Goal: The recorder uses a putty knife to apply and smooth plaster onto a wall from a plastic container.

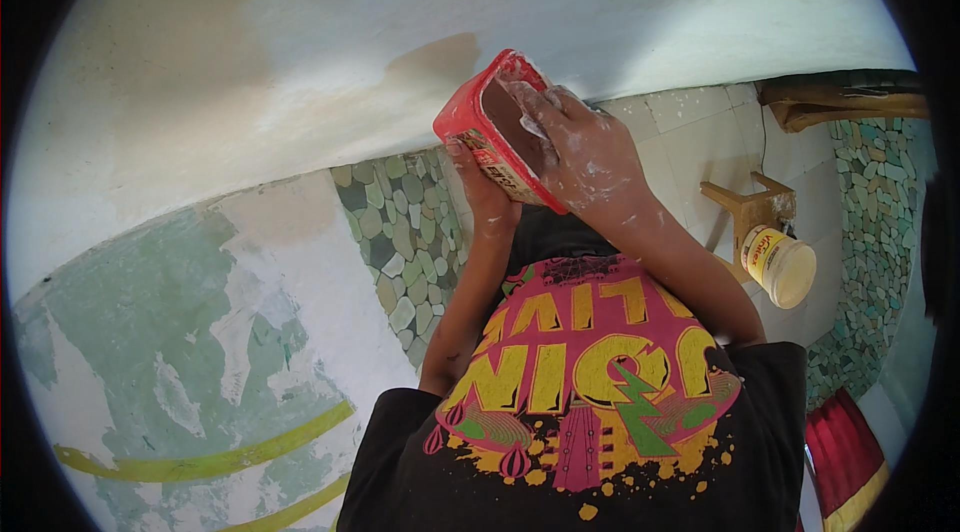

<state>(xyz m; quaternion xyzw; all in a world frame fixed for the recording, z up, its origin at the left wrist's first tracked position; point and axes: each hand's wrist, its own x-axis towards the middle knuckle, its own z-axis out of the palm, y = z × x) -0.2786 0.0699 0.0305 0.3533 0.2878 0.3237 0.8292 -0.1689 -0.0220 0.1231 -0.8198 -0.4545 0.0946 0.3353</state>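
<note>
A red rectangular plastic tub [466, 112] with a printed label is held up in front of my chest, tilted so that its mouth faces right. My left hand [487, 194] grips it from below and the left, thumb against the labelled side. At the mouth is my right hand [597, 160], smeared with white paste, its fingers bent over the rim and reaching inside. Under those fingers shows a whitish, crumpled-looking piece [535, 124]; whether it is cloth or paste I cannot tell. White smears also mark the tub's rim.
A pale wall [300, 62] with damp-looking tan patches rises ahead. On the left is a green wall with peeling paint [150, 302]. To the right, a white and yellow bucket [785, 272] stands by a small wooden stool [765, 207]. Pebble-patterned flooring [405, 232] adjoins pale tiles.
</note>
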